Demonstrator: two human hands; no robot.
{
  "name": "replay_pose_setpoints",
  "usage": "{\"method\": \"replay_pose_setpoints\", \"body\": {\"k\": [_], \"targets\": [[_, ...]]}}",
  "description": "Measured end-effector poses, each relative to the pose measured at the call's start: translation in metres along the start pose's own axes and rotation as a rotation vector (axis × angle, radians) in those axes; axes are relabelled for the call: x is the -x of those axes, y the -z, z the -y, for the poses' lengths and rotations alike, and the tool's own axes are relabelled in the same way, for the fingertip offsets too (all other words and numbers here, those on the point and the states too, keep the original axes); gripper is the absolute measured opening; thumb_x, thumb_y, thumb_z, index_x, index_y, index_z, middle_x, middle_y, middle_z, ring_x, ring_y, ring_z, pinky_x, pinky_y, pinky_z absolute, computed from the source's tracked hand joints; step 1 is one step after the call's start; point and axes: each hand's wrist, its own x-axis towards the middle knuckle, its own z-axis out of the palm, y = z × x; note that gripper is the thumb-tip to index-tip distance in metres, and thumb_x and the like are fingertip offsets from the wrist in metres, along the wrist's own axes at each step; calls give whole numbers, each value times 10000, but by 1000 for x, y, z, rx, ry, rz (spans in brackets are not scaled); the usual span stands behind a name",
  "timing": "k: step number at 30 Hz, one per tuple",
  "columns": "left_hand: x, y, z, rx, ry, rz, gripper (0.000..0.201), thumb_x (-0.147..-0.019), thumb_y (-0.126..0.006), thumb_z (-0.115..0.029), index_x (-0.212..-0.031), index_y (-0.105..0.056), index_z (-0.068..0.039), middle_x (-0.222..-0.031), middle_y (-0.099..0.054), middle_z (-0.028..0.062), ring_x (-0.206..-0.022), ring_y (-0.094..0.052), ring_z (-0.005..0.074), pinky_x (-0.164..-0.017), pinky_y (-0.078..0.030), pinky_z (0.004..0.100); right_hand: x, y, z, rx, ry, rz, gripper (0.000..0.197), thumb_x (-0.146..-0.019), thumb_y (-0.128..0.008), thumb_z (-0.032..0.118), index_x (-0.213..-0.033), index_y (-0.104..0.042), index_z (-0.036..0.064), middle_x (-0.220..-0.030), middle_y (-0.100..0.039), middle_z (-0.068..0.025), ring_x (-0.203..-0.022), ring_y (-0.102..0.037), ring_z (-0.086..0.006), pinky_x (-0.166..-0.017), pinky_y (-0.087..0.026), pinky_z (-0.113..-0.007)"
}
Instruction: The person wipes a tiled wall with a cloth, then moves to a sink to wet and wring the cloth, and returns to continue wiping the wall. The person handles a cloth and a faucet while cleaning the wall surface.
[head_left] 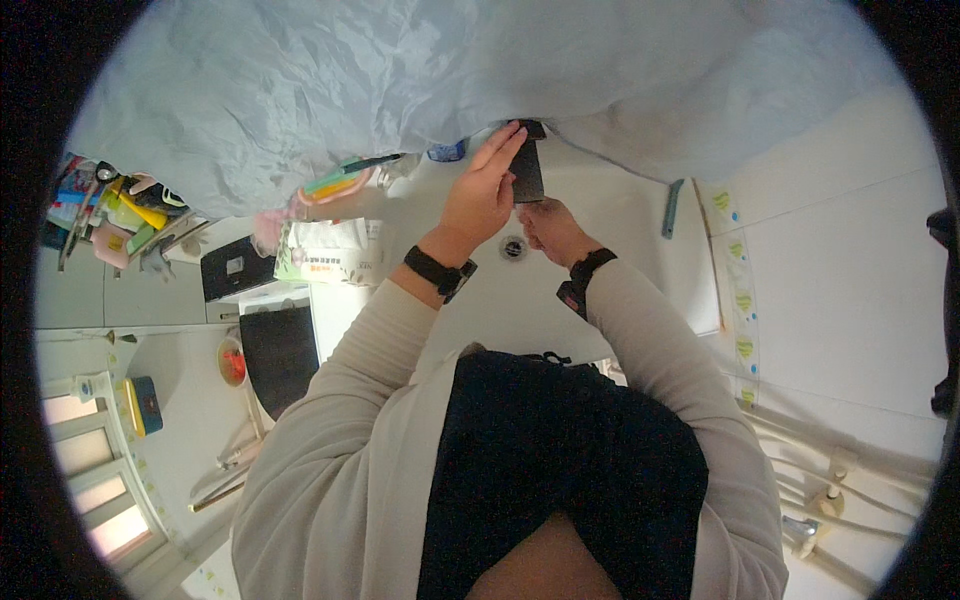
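Note:
A black, flat, rectangular faucet stands at the far side of a white sink, in line with the round drain. My left hand reaches up along its left side. The fingers are stretched out, and their tips touch the top piece of the faucet. Just below the faucet's near end is my right hand, its fingers curled in. What they hold, if anything, is hidden. Dark bands circle both wrists.
A pale blue-grey sheet hangs across the far side. A blue container sits left of the faucet, a grey-green handled tool on the sink's right. At left are a white printed pack and crowded toiletries.

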Motion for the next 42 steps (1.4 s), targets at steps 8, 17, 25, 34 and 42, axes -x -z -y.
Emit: {"method": "replay_pose_setpoints", "body": {"k": [8,17,25,34,42], "targets": [[9,1,4,16,88,75,574,-778,-520,115,-1310,-521,-102,-1399,-490,115,-1219,-528,307,-805,-535,312,10,6,3,1039,278,-114,334,-996,-396,239,-848,-566,-7,-784,-608,-198,-755,-592,-365,-723,-475,-465],[14,-5,-20,-342,26,85,466,-770,-612,1,-1228,-577,-79,-1280,-564,129,-1125,-571,336,-873,-514,372,20,59,-40,1768,534,134,265,-907,-493,150,-1095,-627,19,-1088,-609,-177,-1003,-560,-358,-890,-462,-424],[5,-73,-74,30,95,328,389,-834,-688,-126,-1194,-593,-14,-1139,-591,170,-960,-637,308,-831,-534,356,101,74,15,365,455,-361,276,-807,-644,34,-1082,-632,12,-932,-674,-126,-908,-631,-228,-789,-508,-355],[-29,-164,-112,662,461,548,353,-814,-735,-80,-1145,-629,-19,-956,-666,45,-832,-604,110,-726,-509,253,212,122,27,-4,440,-513,185,-898,-651,110,-1049,-631,5,-939,-645,-47,-856,-605,-121,-729,-508,-238],[-34,-226,-159,735,232,890,248,-817,-704,-50,-1050,-658,23,-900,-691,56,-788,-638,124,-721,-509,269,277,164,5,112,338,-1040,124,-951,-549,118,-975,-605,10,-869,-622,-44,-752,-592,-119,-649,-520,-259]]}}
